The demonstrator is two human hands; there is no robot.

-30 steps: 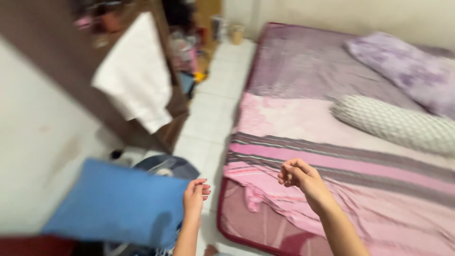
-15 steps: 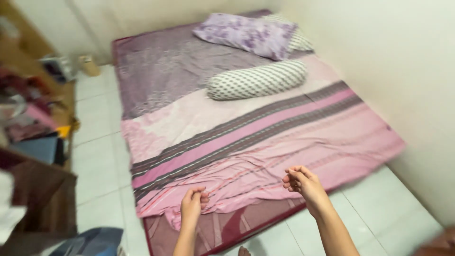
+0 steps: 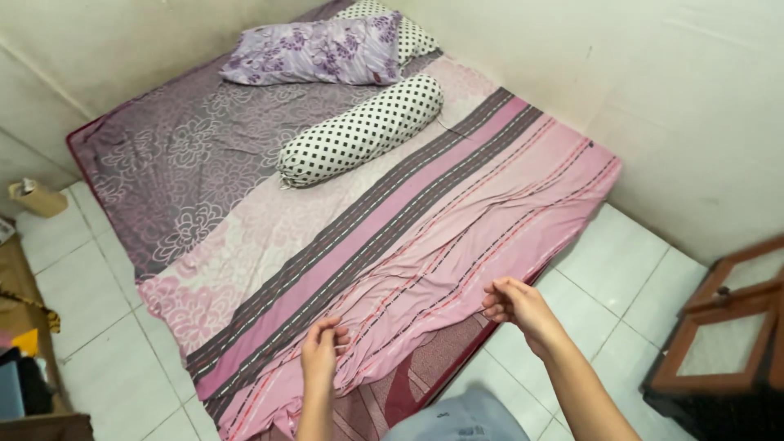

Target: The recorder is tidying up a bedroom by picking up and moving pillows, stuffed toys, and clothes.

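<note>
Now we've swung round to face the mattress's foot, our hands over its edge. Our left hand [image 3: 321, 353] has fingers curled, pinching the pink striped sheet [image 3: 425, 245]; our right hand [image 3: 514, 302] hovers half-closed just above it. Farther off lie the polka-dot bolster [image 3: 359, 131] and purple floral pillow [image 3: 314, 53].

Mattress on white tile floor [image 3: 90, 343], pushed into corner of room. Pink striped sheet [image 3: 425, 237] spread over lower half, rumpled near foot edge. Left hand [image 3: 320, 353] over wrinkled hem, fingers curled, thumb and fingertips pinched together. Right hand [image 3: 516, 305] at sheet edge, fingers loosely bent. Polka-dot bolster [image 3: 359, 131] lying across middle; purple floral pillow [image 3: 314, 53] at head end. Wooden-framed cabinet [image 3: 727, 335] at right
</note>
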